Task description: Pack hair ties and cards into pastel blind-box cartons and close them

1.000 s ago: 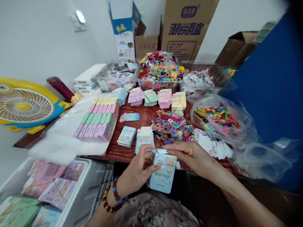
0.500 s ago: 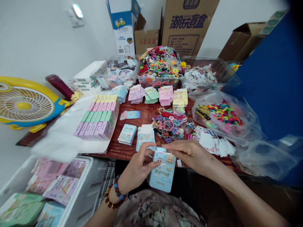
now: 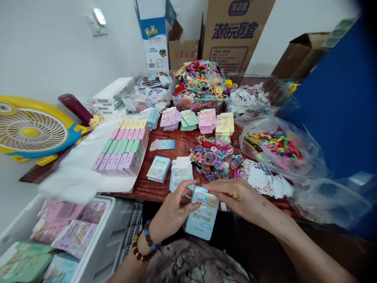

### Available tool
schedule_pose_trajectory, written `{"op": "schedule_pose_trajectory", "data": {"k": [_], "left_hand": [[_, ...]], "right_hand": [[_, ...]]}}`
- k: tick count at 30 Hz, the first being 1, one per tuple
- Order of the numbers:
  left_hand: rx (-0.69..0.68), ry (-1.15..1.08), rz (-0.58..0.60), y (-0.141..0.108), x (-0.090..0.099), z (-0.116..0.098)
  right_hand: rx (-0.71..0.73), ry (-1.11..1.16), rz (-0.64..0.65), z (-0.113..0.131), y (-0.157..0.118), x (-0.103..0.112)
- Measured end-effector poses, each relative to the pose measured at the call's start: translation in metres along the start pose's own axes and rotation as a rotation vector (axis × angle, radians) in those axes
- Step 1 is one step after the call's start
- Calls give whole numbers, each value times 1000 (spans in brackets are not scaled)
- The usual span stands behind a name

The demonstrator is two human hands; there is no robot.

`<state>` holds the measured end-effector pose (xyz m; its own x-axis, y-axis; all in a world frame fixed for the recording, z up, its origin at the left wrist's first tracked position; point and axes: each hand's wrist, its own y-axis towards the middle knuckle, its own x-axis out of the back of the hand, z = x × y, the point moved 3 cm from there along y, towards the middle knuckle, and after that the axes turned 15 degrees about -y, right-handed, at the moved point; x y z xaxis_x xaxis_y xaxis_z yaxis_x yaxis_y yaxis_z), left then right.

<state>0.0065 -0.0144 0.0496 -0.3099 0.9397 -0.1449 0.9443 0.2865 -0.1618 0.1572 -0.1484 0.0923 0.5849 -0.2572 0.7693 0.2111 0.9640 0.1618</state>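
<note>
My left hand (image 3: pixel 173 208) and my right hand (image 3: pixel 235 196) both pinch a pale blue cartoon-printed card box (image 3: pixel 203 214) near its top edge, just off the front of the wooden table (image 3: pixel 141 188). The left fingers sit on the box's left side, and the right fingers reach across its top. Beside my left fingertips lies a stack of similar blue boxes (image 3: pixel 180 174). A beaded bracelet (image 3: pixel 146 241) circles my left wrist. Part of the held box is hidden by my fingers.
Rows of pastel boxes (image 3: pixel 120 147) lie on white sheeting at the table's left. Behind stand small card stacks and plastic tubs of hair ties (image 3: pixel 200 88). A bag of colourful pieces (image 3: pixel 277 149) lies right, a foam crate (image 3: pixel 100 220) lower left, and a fan (image 3: pixel 31 131) far left.
The view has shifted slightly. My hands remain on the blue box, with the fingers resting close to its top edge and little visible change in grip.
</note>
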Motion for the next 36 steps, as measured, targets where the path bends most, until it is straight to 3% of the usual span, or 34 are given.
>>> {"op": "schedule_pose_trajectory", "data": {"k": [3,6,10,16,21,24,27,30,33,36], "left_hand": [[-14,-29,-23,1,-1,5],[-12,-94,-6,3,-1,10],[-37,-141,34,7,-1,9],[-14,-106,88,5,-1,4],[56,-69,94,-4,4,4],[29,-96,-45,-9,17,8],[-95,-111,-143,-13,28,17],[-291,87,-151,-15,28,29],[-381,100,-320,-15,30,40],[-335,-14,-506,-17,42,43]], "right_hand": [[-51,5,-42,0,-6,-1],[-132,-6,-199,-6,-15,-5],[-73,35,-324,-11,-21,-12],[-107,196,-217,-13,-17,-17],[-359,523,-99,-27,-15,-47],[-574,877,-161,-35,-8,-67],[-716,1168,-241,-29,7,-85],[-716,1307,-140,-6,25,-110],[-655,1317,52,10,36,-137],[-605,1024,118,-1,46,-142]]}}
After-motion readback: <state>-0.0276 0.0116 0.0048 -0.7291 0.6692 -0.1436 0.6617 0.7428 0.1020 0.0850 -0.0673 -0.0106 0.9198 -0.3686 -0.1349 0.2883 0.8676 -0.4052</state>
